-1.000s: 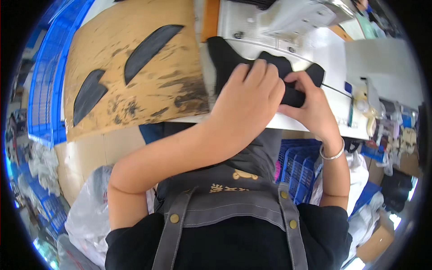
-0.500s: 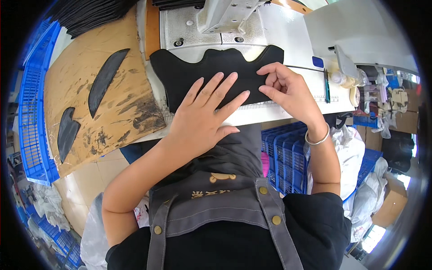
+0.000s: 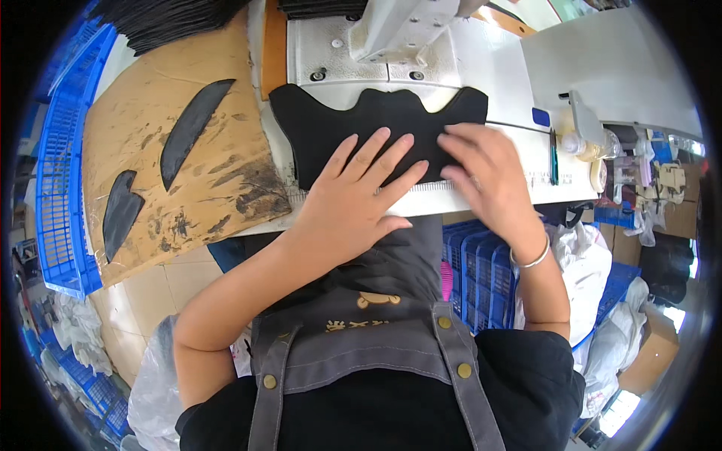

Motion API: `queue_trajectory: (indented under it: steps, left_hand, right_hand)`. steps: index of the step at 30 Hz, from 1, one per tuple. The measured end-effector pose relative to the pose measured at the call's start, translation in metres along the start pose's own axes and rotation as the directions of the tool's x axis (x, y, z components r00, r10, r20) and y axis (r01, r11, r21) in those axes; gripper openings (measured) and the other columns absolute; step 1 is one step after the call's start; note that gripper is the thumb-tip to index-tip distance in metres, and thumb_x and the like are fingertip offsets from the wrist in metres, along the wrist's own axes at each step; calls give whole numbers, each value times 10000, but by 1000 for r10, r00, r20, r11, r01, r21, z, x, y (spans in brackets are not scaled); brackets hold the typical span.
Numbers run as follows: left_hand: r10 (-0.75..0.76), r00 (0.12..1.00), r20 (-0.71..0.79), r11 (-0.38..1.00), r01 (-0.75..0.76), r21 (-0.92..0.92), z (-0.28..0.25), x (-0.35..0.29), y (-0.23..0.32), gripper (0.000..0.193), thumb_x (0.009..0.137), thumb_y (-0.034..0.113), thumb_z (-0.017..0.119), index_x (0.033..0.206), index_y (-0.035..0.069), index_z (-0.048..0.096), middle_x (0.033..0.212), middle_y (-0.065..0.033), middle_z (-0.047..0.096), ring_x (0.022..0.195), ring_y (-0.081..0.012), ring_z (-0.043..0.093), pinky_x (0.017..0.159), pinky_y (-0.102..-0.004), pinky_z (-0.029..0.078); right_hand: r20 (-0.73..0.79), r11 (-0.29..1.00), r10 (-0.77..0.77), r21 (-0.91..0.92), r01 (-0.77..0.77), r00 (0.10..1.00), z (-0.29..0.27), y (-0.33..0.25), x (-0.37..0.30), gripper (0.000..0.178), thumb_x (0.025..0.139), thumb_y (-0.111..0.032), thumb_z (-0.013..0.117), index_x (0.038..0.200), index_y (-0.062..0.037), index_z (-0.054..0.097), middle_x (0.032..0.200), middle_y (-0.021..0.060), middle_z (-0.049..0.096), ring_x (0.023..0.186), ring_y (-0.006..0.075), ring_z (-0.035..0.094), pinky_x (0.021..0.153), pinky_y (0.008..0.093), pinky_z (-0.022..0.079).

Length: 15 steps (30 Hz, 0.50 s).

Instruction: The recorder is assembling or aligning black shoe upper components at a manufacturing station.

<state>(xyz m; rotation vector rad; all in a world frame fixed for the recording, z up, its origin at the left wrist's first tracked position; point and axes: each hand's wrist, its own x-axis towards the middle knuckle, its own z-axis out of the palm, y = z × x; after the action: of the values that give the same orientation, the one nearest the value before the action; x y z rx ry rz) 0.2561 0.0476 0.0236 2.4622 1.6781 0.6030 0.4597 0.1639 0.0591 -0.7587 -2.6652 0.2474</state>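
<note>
A black shaped piece of material point(image 3: 361, 120) with a wavy far edge lies flat on the white machine bed. My left hand point(image 3: 357, 188) rests on its near part, fingers spread and pressing nothing but the piece. Over the right end of the piece is my right hand point(image 3: 492, 169), slightly blurred, its fingers bent and the thumb apart from them. Nothing shows between those fingers. Just beyond the piece stands the white sewing machine point(image 3: 398, 34). A ruler scale point(image 3: 421, 188) along the bed's near edge is partly covered by the piece and my hands.
To the left, a stained brown board point(image 3: 218, 143) carries two dark cut pieces point(image 3: 197, 131). Beside it stands a blue crate point(image 3: 64, 158). A teal pen point(image 3: 554, 158), a clear bottle point(image 3: 594, 144) and a tape roll point(image 3: 598, 177) lie at the right. Blue baskets point(image 3: 481, 274) stand below.
The whole view has shifted slightly, so the bench sits farther right. My right hand's thumb and fingers have spread from a near pinch. My left hand stays flat on the black piece.
</note>
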Motion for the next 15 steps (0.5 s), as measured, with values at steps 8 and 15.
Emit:
queue_trajectory:
  steps: [8,15]
  left_hand:
    - [44,994,-103,999,-44,-6,-1,15,-4,686,795,402,671,1308,-9,477,1326,-126,519,1254,-295,447,1074,-447,323]
    - [95,963,-253,909,19,416,-86,16,7,401,772,89,563,1159,-13,596,1134,-128,648,1022,-274,640,943,-380,472]
  right_hand:
    - [56,892,-346,-289,347,936,8,5,-6,392,785,-153,674,1112,49,600,1200,199,603,1116,310,601,911,403,512]
    - [-263,801,-565,-403,442,782,-33,-22,37,239,777,-143,706,938,19,637,937,140,693,861,257,687,849,364,531]
